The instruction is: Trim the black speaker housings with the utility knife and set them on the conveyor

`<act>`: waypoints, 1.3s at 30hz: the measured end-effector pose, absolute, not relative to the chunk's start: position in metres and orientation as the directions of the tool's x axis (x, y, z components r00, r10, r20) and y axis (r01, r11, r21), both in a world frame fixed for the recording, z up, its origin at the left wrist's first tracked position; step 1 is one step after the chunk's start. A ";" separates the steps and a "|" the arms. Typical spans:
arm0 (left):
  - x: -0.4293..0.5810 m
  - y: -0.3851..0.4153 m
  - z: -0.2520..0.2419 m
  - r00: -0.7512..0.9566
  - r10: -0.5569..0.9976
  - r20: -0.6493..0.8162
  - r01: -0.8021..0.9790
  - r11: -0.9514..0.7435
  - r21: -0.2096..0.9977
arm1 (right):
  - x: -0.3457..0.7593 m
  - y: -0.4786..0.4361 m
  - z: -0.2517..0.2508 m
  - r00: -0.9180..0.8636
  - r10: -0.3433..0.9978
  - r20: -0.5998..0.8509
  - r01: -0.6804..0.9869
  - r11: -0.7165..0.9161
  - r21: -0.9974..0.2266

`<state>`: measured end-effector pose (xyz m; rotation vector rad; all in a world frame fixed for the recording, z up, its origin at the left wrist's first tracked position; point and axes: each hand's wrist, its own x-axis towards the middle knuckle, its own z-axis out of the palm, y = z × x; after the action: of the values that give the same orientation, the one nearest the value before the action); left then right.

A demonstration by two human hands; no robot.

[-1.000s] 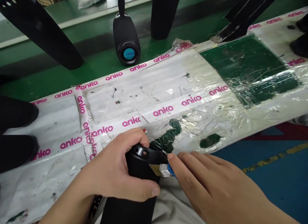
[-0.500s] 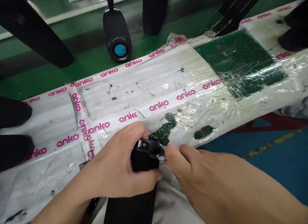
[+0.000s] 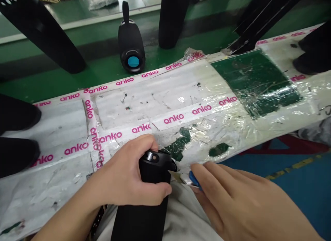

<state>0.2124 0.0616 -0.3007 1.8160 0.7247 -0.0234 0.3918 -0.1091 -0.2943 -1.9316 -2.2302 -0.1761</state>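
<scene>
A long black cylindrical speaker stands tilted at my lap, its glossy end piece pointing up toward the bench. My left hand wraps around it just below that end, thumb across the near side. Close to the right side of the same end, my right hand grips a utility knife with a blue handle. Its metal tip points left at the speaker's edge; whether it touches is hard to make out. My fingers hide most of the handle.
The bench is covered with white sheet and pink-lettered tape. On the green surface behind sits another speaker with a blue end and a strap. Further black cylinders stand at left, centre and right.
My right hand has drawn back slightly right and down from the speaker's end, so the knife's blue handle now shows. My left hand keeps its grip. The view has shifted a little.
</scene>
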 end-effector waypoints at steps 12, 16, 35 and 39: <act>0.212 0.060 -0.300 0.801 0.475 -0.364 0.479 -0.143 0.866 | 0.383 -0.095 -0.302 -0.164 0.979 0.117 0.982 0.174 -0.078; 0.213 0.059 -0.300 0.808 0.481 -0.341 0.468 -0.172 0.867 | 0.382 -0.095 -0.304 -0.156 0.979 0.132 0.984 0.166 -0.068; 0.224 0.049 -0.293 0.817 0.510 -0.268 0.517 -0.444 0.732 | 0.390 -0.067 -0.272 -0.200 0.977 -0.070 0.978 0.194 -0.076; 0.219 0.042 -0.281 0.808 0.544 -0.227 0.517 -0.470 0.716 | 0.402 -0.084 -0.258 -0.270 0.962 -0.038 0.961 0.267 -0.069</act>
<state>0.2185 0.0421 -0.2814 2.1564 0.7784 0.0407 0.4023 -0.0838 -0.2584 -1.8913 -2.4918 0.1222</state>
